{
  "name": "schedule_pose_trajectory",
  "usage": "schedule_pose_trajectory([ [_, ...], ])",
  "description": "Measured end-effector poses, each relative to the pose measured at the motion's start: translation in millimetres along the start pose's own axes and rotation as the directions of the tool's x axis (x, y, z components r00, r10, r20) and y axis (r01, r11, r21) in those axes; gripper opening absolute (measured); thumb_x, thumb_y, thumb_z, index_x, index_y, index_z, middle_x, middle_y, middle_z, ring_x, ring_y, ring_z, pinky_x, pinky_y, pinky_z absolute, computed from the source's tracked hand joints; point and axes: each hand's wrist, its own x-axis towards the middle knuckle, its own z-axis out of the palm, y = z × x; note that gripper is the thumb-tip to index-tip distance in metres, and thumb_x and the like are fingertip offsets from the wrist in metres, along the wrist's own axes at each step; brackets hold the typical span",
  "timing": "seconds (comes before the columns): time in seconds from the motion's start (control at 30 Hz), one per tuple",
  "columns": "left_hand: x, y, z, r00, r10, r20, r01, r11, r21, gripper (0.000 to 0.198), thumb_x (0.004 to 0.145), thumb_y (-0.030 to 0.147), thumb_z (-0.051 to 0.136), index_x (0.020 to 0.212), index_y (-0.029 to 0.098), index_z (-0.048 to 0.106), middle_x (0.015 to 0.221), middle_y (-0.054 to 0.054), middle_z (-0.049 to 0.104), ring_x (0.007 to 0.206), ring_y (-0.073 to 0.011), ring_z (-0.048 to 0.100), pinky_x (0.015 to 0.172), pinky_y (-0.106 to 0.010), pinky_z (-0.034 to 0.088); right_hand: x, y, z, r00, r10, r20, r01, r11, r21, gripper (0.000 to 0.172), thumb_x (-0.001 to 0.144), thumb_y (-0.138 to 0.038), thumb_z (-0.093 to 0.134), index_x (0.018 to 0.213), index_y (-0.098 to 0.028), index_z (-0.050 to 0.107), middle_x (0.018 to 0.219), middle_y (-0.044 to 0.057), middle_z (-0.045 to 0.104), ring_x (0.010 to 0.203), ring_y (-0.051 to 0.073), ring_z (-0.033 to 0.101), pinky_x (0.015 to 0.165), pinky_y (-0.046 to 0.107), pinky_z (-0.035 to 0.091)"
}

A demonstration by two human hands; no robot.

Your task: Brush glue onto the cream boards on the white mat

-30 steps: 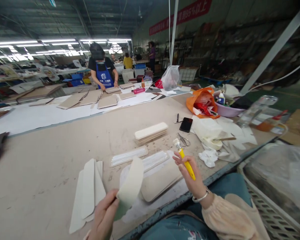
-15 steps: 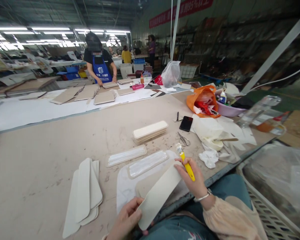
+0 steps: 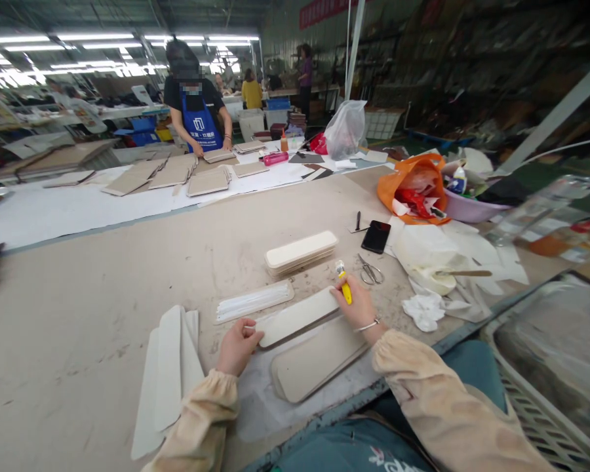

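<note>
My left hand (image 3: 238,346) pinches the near left end of a long, round-cornered off-white panel (image 3: 297,318). My right hand (image 3: 358,303) touches the panel's far right end and also grips a yellow-handled brush (image 3: 345,288), bristles pointing up and away. Under the panel, the white-smeared piece is covered from sight. Just behind lies another panel streaked with white paste (image 3: 254,301). Closer to me, a few beige panels (image 3: 319,360) overlap on a white sheet (image 3: 260,413). Several off-white panels (image 3: 167,373) are fanned out to the left of my left hand.
A neat panel stack (image 3: 302,252) stands farther back. To the right are scissors (image 3: 370,269), a phone (image 3: 376,236), a paste container (image 3: 430,259), crumpled tissue (image 3: 424,310) and an orange bag (image 3: 413,187). Across the table a co-worker (image 3: 196,111) handles boards. A plastic crate (image 3: 535,406) sits at right.
Both hands have moved forward, taking the off-white panel from near the table edge onto the nearer paste-coated piece. The brush has moved with my right hand. The view has shifted slightly.
</note>
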Motion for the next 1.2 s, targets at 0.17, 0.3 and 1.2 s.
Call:
schedule_pose_trajectory([
  [0.17, 8, -7, 3.6, 0.996, 0.040, -0.084, -0.023, 0.980, 0.196, 0.034, 0.070, 0.034, 0.060, 0.097, 0.018, 0.049, 0.064, 0.002, 0.064, 0.056, -0.0154, 0.059, 0.057, -0.027, 0.040, 5, 3, 12, 0.999, 0.025, 0.041, -0.024, 1.000, -0.018, 0.013, 0.079, -0.029, 0.057, 0.084, -0.024, 0.046, 0.075, 0.001, 0.064, 0.066, 0.021, 0.061, 0.065, 0.034, 0.046],
  [0.3, 5, -6, 3.8, 0.991, 0.070, -0.113, -0.033, 0.952, 0.304, 0.032, 0.073, 0.032, 0.059, 0.099, 0.018, 0.049, 0.067, 0.002, 0.066, 0.064, -0.0176, 0.062, 0.064, -0.029, 0.040, 8, 6, 16, 0.998, 0.031, 0.061, -0.030, 0.999, -0.026, 0.014, 0.078, -0.028, 0.059, 0.082, -0.024, 0.046, 0.074, 0.001, 0.064, 0.065, 0.021, 0.061, 0.065, 0.033, 0.046],
  [1.2, 10, 0, 3.3, 0.997, 0.074, -0.021, -0.042, 0.757, 0.653, 0.036, 0.080, 0.034, 0.051, 0.106, 0.011, 0.058, 0.099, -0.012, 0.064, 0.091, -0.0241, 0.061, 0.083, -0.034, 0.043, 12, 19, 11, 0.978, 0.121, 0.170, -0.067, 0.955, -0.290, 0.028, 0.075, -0.023, 0.063, 0.098, -0.023, 0.046, 0.091, 0.007, 0.063, 0.078, 0.025, 0.063, 0.067, 0.034, 0.043],
])
